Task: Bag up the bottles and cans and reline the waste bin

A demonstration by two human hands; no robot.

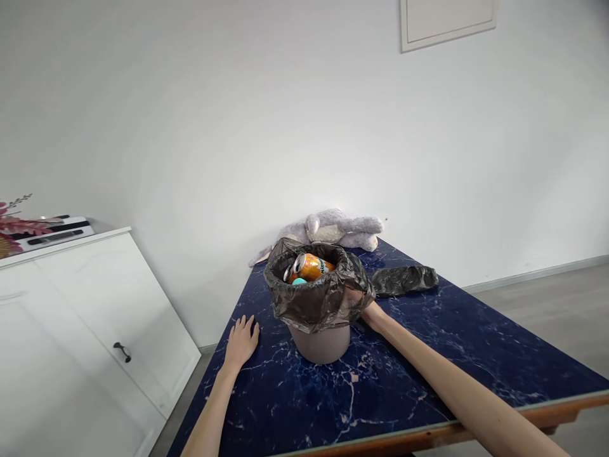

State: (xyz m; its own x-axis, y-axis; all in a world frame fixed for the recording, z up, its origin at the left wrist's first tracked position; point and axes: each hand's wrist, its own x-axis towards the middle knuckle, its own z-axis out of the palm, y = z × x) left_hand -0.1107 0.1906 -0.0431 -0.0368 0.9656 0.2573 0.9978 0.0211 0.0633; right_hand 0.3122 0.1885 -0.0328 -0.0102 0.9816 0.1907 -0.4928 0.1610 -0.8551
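A grey-brown trash bin [321,346] stands upright on the table, its rim covered by a black garbage bag [316,308] folded down outside. Inside lie an orange soda can [318,266], part of another can [288,273] and something turquoise [299,281]. My left hand [242,341] rests flat on the table, left of the bin and apart from it, fingers spread. On the bin's right side, my right hand [370,311] reaches under the bag's overhanging edge. The plastic covers its fingers, so their grip is unclear.
Right of the bin lies a bundled black plastic bag [404,280]. A grey plush toy [333,227] lies behind, by the wall. The blue marble-patterned table [404,393] has a wooden front edge. A white cabinet [90,336] stands to the left.
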